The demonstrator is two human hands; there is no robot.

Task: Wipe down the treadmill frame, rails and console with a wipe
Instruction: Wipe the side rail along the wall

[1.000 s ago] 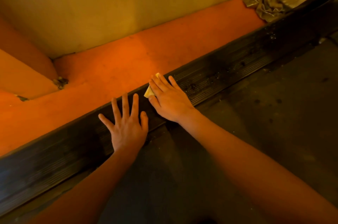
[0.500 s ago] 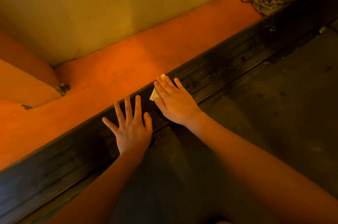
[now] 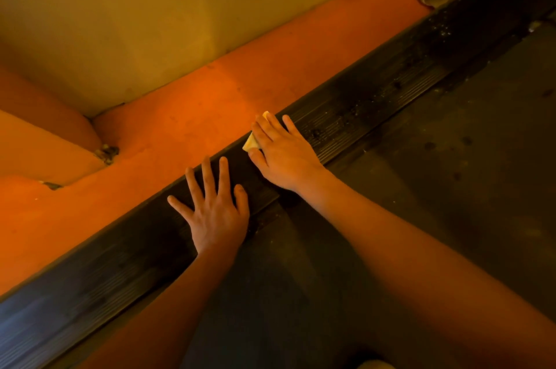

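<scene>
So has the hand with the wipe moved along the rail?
No, hardly: the right hand presses the wipe about as far short of the dark spot on the rail as before.

No writing, label, brand, number or sign is showing legibly anywhere in view. The dark ribbed side rail [image 3: 370, 109] is showing only grooves and pale specks, and the visible corner of the wipe [image 3: 252, 142] is showing no print.
</scene>
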